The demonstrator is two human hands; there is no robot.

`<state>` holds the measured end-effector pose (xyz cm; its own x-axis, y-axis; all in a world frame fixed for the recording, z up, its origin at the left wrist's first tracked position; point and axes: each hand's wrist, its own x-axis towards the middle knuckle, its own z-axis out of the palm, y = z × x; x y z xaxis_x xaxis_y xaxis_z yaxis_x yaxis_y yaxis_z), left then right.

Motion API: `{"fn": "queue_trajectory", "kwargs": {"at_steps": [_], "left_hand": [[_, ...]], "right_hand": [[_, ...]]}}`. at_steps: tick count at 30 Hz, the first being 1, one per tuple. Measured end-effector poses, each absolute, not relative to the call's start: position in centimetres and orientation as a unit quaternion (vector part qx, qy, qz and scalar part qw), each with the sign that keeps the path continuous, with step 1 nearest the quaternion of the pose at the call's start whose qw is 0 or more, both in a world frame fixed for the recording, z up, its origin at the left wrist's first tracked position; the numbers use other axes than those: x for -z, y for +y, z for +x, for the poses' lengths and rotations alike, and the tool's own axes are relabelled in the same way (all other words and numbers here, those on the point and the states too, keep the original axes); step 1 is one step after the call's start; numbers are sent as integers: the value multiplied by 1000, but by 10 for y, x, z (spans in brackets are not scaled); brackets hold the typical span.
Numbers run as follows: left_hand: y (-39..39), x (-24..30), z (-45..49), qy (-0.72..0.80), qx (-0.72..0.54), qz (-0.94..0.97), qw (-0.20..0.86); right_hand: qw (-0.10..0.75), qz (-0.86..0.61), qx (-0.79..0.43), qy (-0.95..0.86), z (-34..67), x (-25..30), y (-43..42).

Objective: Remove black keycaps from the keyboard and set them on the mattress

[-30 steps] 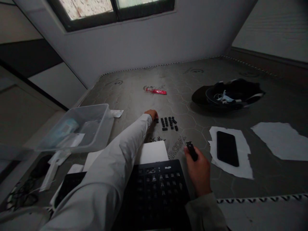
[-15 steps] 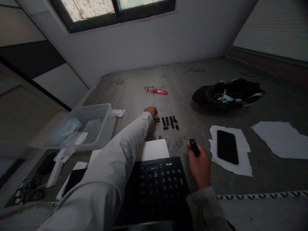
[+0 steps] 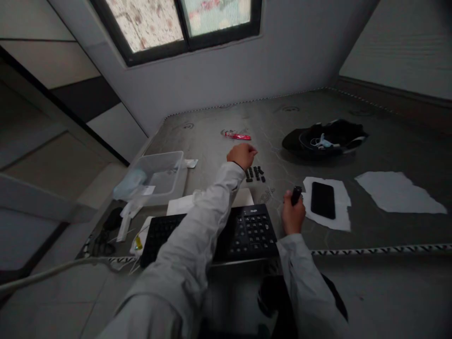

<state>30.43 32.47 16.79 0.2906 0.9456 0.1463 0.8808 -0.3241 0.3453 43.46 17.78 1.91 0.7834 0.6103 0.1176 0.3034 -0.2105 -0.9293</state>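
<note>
My left hand [image 3: 242,155] reaches out over the grey mattress-like surface, fingers pinched together; whatever is between the fingertips is too small to make out. Just below it lie several loose black keycaps [image 3: 257,173] in rough rows, partly hidden by the wrist. My right hand [image 3: 293,217] is closed round a short black tool [image 3: 296,195] that points upward. A black keyboard [image 3: 252,233] lies at the near edge. My left forearm crosses its middle and hides part of it. Its right side shows keys with pale spots, too dark to read.
A clear plastic bin [image 3: 165,176] stands at the left. A black phone [image 3: 322,200] rests on torn white paper, beside another white sheet [image 3: 399,192]. Farther back are a dark helmet [image 3: 321,139] and a red packaged item [image 3: 237,136]. Cables [image 3: 102,244] lie at the left edge.
My left hand has moved away from the left end of the keycaps, up and right to behind them. My right hand still grips the black tool. The view has shifted, showing more keyboard.
</note>
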Motion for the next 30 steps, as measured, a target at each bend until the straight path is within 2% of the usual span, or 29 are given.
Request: {"fn": "queue_trajectory", "kwargs": {"at_steps": [2, 4, 9, 12, 16, 18, 30], "left_hand": [[267, -172, 301, 562, -250, 776, 138], [207, -164, 293, 559, -283, 762, 164], [108, -117, 249, 551, -279, 765, 184], [93, -95, 220, 574, -257, 766, 134], [99, -84, 200, 562, -246, 782, 110], [105, -80, 196, 544, -246, 792, 127], [115, -62, 191, 518, -310, 773, 197]], "right_hand": [[573, -752, -146, -291, 428, -20, 174], [601, -731, -154, -282, 422, -21, 170], [735, -600, -191, -253, 411, -43, 156], [793, -464, -311, -243, 396, -69, 145], [725, -350, -542, -243, 362, -97, 131], [689, -330, -598, -241, 346, -101, 127], [676, -352, -618, -196, 337, -83, 136]]}}
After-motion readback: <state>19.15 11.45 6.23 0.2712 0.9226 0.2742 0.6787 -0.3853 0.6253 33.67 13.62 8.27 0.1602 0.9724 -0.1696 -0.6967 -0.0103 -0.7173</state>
